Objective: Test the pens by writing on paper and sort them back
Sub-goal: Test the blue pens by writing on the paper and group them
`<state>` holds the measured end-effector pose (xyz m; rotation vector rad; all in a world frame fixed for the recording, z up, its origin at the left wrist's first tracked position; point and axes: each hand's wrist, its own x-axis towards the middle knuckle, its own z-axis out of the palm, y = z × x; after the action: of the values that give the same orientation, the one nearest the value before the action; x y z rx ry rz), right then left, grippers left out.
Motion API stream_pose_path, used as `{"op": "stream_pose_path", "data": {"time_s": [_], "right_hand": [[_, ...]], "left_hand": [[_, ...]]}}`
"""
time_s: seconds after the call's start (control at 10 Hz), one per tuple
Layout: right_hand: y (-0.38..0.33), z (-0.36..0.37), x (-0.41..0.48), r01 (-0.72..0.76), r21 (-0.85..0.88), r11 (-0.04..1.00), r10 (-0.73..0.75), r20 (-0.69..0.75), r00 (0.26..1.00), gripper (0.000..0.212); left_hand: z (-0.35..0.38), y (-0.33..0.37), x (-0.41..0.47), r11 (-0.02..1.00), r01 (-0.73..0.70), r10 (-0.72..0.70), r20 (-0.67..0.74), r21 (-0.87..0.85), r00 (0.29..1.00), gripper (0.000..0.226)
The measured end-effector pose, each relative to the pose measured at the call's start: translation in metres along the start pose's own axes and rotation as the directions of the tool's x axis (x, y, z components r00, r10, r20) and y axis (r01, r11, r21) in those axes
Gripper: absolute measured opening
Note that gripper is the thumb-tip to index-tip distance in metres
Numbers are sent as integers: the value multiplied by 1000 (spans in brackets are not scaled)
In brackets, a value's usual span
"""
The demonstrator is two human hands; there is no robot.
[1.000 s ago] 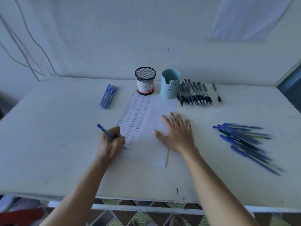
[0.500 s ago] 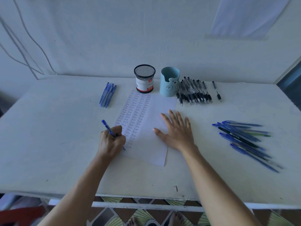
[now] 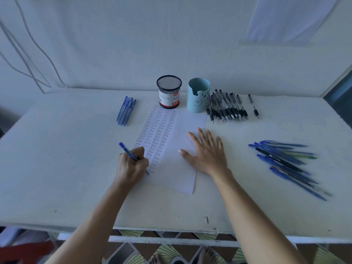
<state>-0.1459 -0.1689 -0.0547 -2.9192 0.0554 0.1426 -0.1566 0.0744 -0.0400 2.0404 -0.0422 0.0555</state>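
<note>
My left hand (image 3: pixel 131 166) grips a blue pen (image 3: pixel 127 151) with its tip on the lower left of the white paper (image 3: pixel 177 168), which carries columns of the written word "Test". My right hand (image 3: pixel 206 153) lies flat with spread fingers on the paper's right side. A small group of blue pens (image 3: pixel 126 110) lies at the back left. A pile of black pens (image 3: pixel 225 107) sits at the back right, beside the cups. A heap of mostly blue pens (image 3: pixel 285 161) lies at the right.
A black mesh cup (image 3: pixel 169 91) and a light blue bear cup (image 3: pixel 198 95) stand at the back behind the paper. Two loose black pen parts (image 3: pixel 254 106) lie right of the black pens. The white table (image 3: pixel 57 168) meets a wall behind; cables (image 3: pixel 28 54) hang at the left.
The left hand's pen has tilted slightly more upright while writing near the same spot on the paper. The right hand stays flat on the sheet.
</note>
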Motion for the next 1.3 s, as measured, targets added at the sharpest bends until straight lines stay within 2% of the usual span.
{"op": "stream_pose_path", "data": {"time_s": [0.3, 0.4, 0.6, 0.8, 1.1, 1.2, 1.3], "right_hand": [[0, 1, 1, -1, 1, 1000, 1, -3, 1000, 81], [0, 1, 1, -3, 1, 1000, 3, 1, 1000, 81], [-1, 0, 1, -6, 4, 1000, 6, 7, 1000, 80], [-1, 0, 0, -8, 5, 1000, 8, 5, 1000, 79], [-1, 0, 0, -5, 14, 1000, 5, 4, 1000, 80], [0, 0, 1, -4, 7, 1000, 4, 5, 1000, 80], [0, 0, 1, -4, 0, 1000, 4, 5, 1000, 80]], "left_hand": [[1, 0, -1, 1000, -24, 24, 10, 20, 1000, 29], [2, -1, 0, 999, -17, 17, -3, 36, 1000, 41], [2, -3, 0, 1000, -31, 31, 17, -4, 999, 26], [2, -4, 1, 998, -59, 58, 47, 15, 997, 28], [3, -5, 0, 997, -80, 80, 19, -6, 997, 27], [3, -7, 2, 999, -47, 48, 29, -20, 998, 25], [-2, -7, 8, 988, 37, -31, 40, -153, 999, 17]]}}
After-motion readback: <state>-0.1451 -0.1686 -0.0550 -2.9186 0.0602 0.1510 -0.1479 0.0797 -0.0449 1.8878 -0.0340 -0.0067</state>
